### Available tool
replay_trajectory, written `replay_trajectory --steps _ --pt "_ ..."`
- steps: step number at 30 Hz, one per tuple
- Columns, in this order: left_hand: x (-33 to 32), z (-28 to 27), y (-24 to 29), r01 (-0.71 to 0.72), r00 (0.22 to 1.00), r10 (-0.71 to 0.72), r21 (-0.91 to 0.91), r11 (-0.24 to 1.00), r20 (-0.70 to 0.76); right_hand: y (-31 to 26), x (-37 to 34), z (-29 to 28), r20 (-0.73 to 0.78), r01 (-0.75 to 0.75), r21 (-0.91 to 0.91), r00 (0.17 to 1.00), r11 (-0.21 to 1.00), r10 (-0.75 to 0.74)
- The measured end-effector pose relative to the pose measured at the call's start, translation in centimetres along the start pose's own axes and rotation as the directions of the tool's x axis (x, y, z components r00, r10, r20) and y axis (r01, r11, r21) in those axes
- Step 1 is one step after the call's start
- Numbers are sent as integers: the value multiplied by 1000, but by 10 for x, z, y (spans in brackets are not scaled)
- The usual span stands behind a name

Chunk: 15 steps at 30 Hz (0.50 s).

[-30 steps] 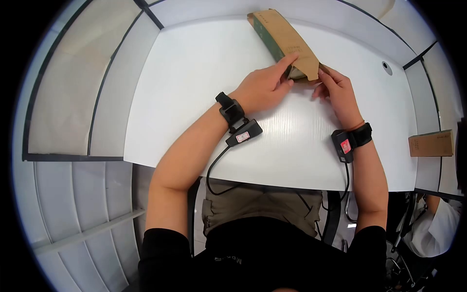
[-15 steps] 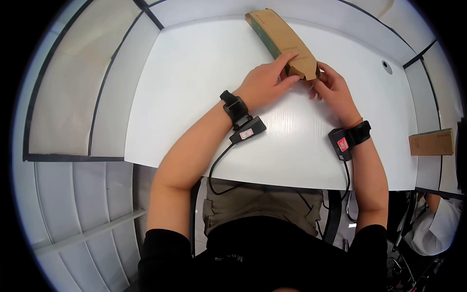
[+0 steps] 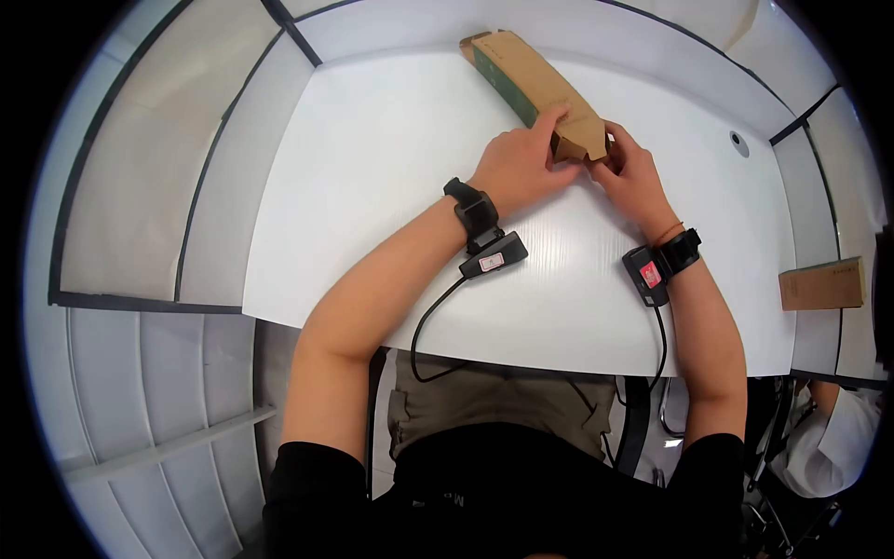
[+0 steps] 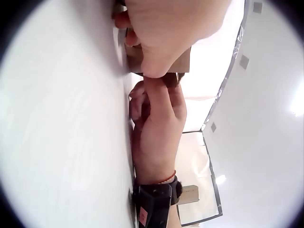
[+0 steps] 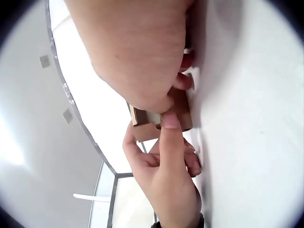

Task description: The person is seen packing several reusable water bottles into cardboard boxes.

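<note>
A long brown cardboard box (image 3: 545,82) with a green side lies slanted on the white table, its near end between both hands. My left hand (image 3: 523,168) grips that end from the left, index finger on the top face, thumb at the end flaps. My right hand (image 3: 635,182) holds the flap at the right corner with thumb and fingers. In the right wrist view the box end (image 5: 146,130) shows a flap standing out, with my left thumb pressed on it. The left wrist view shows the box (image 4: 181,64) behind my left hand. The inside is mostly hidden.
A second brown box (image 3: 822,285) is at the right edge by the partition. Low partitions (image 3: 154,158) surround the white table (image 3: 354,186), which has a round cable hole (image 3: 738,143) at the back right. Cables hang from both wrist cameras. Another person's white sleeve (image 3: 829,447) shows at lower right.
Both hands have drawn slightly closer together at the box's near end. My left thumb has moved right along the end. The whole view has shifted a little.
</note>
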<state>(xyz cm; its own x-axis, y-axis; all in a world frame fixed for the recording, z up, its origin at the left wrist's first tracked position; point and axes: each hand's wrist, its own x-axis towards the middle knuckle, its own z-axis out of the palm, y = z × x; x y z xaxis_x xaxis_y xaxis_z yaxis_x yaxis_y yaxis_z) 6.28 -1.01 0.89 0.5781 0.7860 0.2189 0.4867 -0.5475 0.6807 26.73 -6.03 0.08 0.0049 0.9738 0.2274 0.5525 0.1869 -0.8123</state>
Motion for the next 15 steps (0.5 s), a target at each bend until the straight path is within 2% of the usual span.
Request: replay_trajectory --steps 4,7,10,11,13,15 --pt "7 5 5 38 996 -35 35 999 -79 1 4 -3 30 -5 0 1000 1000 5" --pt "6 3 9 65 997 -60 89 994 -54 -1 10 -6 40 -8 -23 999 1000 9" --pt "5 2 -1 -7 999 10 65 998 -45 4 16 -1 23 65 -3 998 998 -65" --pt "5 -2 -3 -22 1000 22 15 1000 -3 5 18 0 10 96 12 995 995 -97" --pt "1 -12 -7 -41 995 49 -91 995 86 0 23 -3 42 58 -76 998 995 -55" --pt "3 -13 -12 -69 986 84 -109 992 143 6 23 -5 57 52 -135 997 989 -45"
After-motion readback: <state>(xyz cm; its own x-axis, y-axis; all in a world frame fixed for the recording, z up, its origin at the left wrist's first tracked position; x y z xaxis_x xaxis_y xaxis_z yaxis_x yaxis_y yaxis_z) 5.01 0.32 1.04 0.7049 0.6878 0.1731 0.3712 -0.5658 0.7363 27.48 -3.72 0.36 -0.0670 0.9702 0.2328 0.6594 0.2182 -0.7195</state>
